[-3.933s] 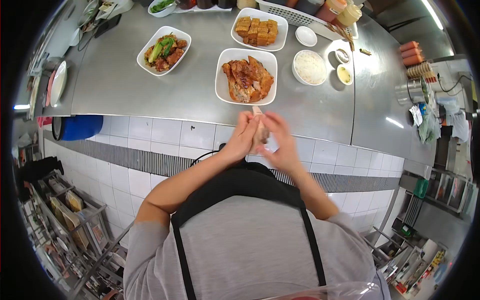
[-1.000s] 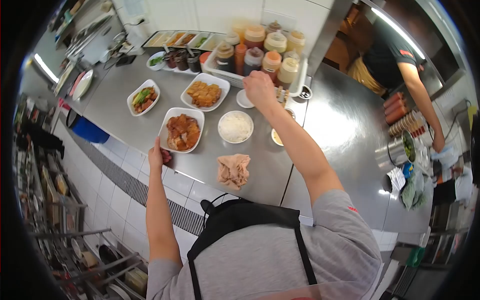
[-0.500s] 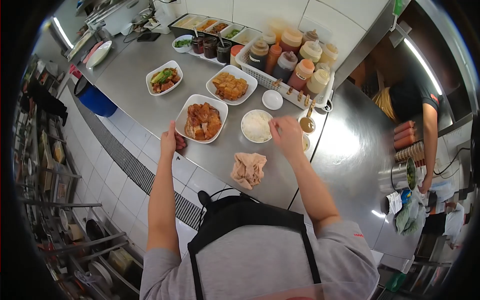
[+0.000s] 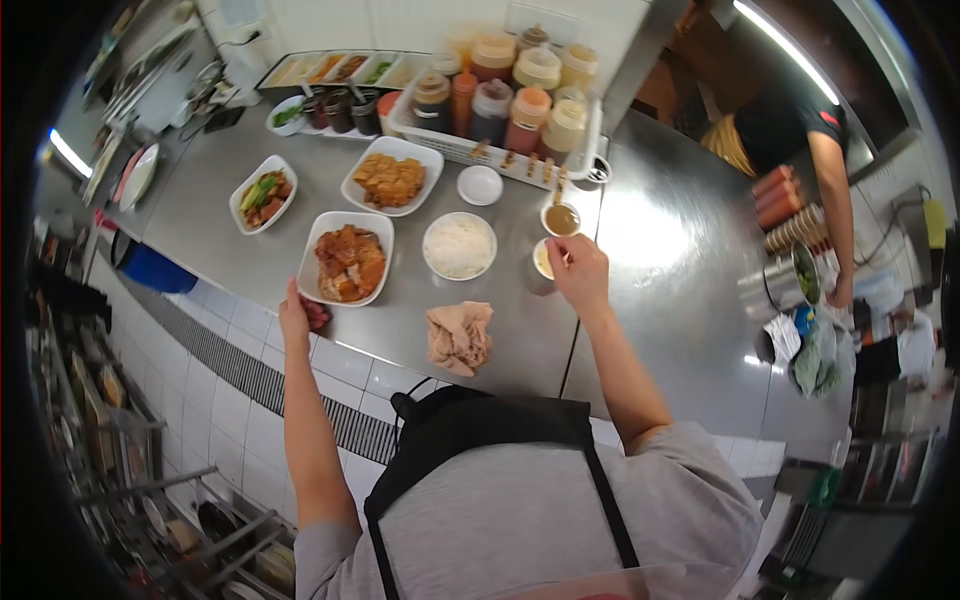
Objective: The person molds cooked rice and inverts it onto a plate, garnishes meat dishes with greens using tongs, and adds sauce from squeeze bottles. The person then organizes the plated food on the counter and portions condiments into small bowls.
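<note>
My right hand is over the edge of a small white cup with pale contents. Its thumb and fingers are pinched together, and anything between them is too small to make out. A cup of brown sauce stands just beyond it. To the left is a round bowl of white rice. My left hand rests by the counter's front edge, close to a square white bowl of browned meat. Its thumb points up, apart from the partly hidden fingers; whether it touches the bowl is unclear.
A crumpled cloth lies near the front edge. Behind are a bowl of golden fried pieces, a bowl of meat with greens, a small white dish and a basket of sauce bottles. A co-worker's arm reaches in at right.
My right hand has moved from above the rice bowl rightward to the small cup. The view has shifted, so the counter items appear further left. My left hand stays by the meat bowl.
</note>
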Available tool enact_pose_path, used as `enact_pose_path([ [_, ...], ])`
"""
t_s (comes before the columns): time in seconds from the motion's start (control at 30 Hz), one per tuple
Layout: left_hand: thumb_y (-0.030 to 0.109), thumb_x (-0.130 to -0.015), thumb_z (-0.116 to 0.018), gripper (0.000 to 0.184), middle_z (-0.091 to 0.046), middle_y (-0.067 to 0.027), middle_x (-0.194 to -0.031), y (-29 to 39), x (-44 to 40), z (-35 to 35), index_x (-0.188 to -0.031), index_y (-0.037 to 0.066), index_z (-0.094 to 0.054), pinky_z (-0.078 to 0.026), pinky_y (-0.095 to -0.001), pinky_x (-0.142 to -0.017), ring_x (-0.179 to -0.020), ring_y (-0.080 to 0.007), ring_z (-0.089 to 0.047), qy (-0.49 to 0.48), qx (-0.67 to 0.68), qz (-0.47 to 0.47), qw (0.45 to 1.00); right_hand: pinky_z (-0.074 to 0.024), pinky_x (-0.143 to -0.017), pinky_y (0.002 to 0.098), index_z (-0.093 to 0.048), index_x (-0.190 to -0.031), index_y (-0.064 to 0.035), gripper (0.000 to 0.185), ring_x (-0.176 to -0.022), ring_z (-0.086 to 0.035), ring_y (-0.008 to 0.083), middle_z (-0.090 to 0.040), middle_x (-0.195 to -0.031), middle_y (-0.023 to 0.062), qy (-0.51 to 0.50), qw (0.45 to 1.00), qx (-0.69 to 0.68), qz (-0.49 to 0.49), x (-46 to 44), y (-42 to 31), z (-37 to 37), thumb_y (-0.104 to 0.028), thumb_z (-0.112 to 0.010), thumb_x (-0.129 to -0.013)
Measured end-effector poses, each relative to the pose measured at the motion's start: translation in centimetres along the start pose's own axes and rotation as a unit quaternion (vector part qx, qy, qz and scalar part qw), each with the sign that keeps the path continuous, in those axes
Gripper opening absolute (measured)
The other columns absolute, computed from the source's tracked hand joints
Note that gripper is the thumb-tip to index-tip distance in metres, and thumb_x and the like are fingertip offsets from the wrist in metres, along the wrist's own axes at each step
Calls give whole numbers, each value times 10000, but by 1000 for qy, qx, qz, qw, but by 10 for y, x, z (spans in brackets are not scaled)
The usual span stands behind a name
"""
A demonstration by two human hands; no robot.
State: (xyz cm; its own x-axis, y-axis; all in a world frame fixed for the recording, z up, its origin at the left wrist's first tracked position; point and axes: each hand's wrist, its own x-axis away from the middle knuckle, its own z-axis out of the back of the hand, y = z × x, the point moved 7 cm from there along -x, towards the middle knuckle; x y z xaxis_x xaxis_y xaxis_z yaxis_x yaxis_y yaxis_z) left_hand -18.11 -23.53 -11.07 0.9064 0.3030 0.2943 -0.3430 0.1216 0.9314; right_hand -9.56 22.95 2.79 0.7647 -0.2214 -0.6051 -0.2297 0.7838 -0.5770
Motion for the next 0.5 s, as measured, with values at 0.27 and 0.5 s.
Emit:
enact_pose_path([
  [0.27, 633, -839, -351, 650, -513, -37, -510, 4, 3, -2, -611, 52, -531, -417, -221, -369, -412, -146, -539, 18, -17, 19, 1000, -445, -499, 246, -659, -815, -31, 67, -562, -571, 126, -630, -719, 81, 85, 985, -5, -153, 1, 87, 71, -64, -635, -761],
  [0.5, 655, -825, -347, 627, -535, -18, -541, 0, 7, 2, -683, 77, -544, -431, -213, -415, -467, -137, -561, 6, 98, 56, 994, -491, -738, 367, -598, -1000, -76, 213, -846, -596, 283, -602, -960, 85, -217, 971, -12, 97, -36, 6, -82, -94, -512, -805],
])
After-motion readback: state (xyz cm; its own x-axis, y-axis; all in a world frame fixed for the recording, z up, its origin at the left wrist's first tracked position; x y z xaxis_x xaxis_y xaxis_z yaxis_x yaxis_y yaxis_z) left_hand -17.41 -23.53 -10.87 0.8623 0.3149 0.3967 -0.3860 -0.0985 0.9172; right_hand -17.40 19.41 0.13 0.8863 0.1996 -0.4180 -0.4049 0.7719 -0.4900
